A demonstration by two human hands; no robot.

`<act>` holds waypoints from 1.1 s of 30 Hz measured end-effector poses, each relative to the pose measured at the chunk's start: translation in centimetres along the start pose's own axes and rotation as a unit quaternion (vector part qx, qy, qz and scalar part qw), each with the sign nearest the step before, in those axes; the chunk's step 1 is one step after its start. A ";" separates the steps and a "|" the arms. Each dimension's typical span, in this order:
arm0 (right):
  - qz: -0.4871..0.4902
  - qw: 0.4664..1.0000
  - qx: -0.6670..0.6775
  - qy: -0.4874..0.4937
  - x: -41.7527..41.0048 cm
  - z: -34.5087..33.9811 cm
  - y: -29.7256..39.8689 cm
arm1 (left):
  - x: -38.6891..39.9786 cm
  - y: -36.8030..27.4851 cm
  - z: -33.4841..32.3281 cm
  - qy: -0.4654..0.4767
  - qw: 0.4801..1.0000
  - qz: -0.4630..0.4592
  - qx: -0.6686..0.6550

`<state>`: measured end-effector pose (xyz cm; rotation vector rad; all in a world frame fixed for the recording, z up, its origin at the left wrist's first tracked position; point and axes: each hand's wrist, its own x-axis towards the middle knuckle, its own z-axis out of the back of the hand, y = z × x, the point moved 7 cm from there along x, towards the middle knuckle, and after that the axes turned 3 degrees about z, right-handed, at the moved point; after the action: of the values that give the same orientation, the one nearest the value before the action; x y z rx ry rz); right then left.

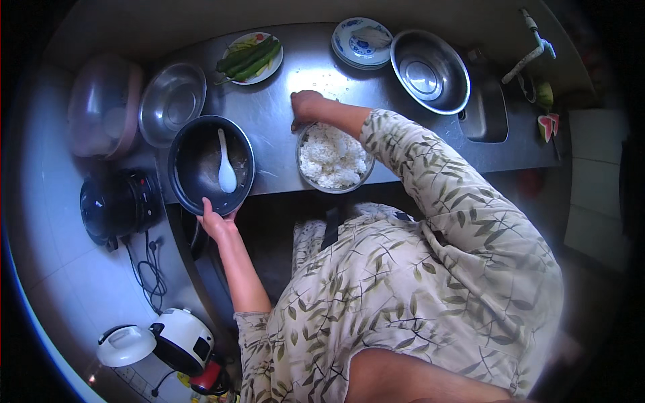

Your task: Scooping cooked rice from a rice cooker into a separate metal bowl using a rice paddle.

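My left hand (219, 223) grips the near rim of a dark rice cooker inner pot (194, 166), thumb over the edge. The pot is tilted towards me at the counter's front edge. A white rice paddle (228, 174) lies inside it, and a few grains cling to the wall. To the right, a clear bowl (336, 191) heaped with cooked white rice (332, 158) stands at the counter edge. My right hand (307, 108) reaches across to the far left side of this bowl, fingers bent downward by its rim. Whether it grips anything is hidden.
On the steel counter (274, 136) are a plate of green peppers (252, 60), stacked blue-patterned plates (355, 43) and two steel basins (431, 73) (174, 103). A sink (486, 111) and cut watermelon (545, 128) are right. Left stand a black appliance (118, 206) and an opened white rice cooker (184, 332).
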<state>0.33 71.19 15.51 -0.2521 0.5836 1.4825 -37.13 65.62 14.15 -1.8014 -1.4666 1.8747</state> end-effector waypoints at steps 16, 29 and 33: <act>-0.073 0.969 0.234 0.026 0.0 0.7 -5.1 | -5.5 0.7 -1.2 0.091 0.994 0.058 0.024; 0.114 0.976 0.130 -0.133 -16.3 5.2 -0.8 | -11.3 14.7 -6.5 0.275 0.895 0.266 0.229; 0.037 0.959 0.193 -0.203 -14.3 5.3 -5.5 | -12.2 18.6 -9.0 0.333 0.863 0.289 0.248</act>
<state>7.12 61.10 26.20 0.3746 0.5363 1.4054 -17.30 52.46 11.03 -2.3766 -0.1882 1.3541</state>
